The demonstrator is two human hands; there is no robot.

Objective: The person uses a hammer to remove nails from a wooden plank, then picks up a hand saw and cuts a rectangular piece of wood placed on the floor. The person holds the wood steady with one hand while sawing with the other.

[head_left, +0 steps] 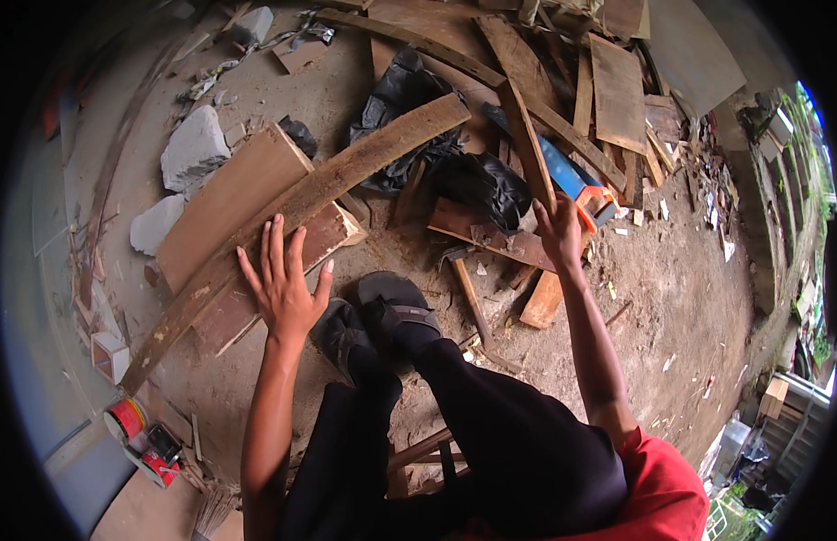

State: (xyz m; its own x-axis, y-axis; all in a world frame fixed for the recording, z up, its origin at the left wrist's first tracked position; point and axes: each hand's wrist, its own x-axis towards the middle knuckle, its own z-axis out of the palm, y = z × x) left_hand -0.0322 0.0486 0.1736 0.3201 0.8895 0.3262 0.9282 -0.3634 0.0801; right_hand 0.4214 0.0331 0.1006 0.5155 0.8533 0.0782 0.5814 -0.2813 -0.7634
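My left hand [285, 281] lies with its fingers spread on a long weathered plank [373, 158]. That plank slants across a wide brown board [234, 203] and a reddish board [225, 316]. My right hand [559, 236] is closed around the near end of a narrow wooden strip [525, 135], which reaches away toward the wood pile. Just beside these fingers is the orange handle of a handsaw [597, 197]; its blue blade passes behind the strip. A hammer [473, 298] with a wooden handle lies on the ground between my feet and my right forearm.
Black plastic sheeting [486, 185] lies crumpled past my feet. Scrap boards [617, 95] are heaped at the far right. Broken concrete blocks [195, 149] sit at the left. Red cans [127, 420] stand at the lower left, near the long plank's end. Small debris litters the dirt floor.
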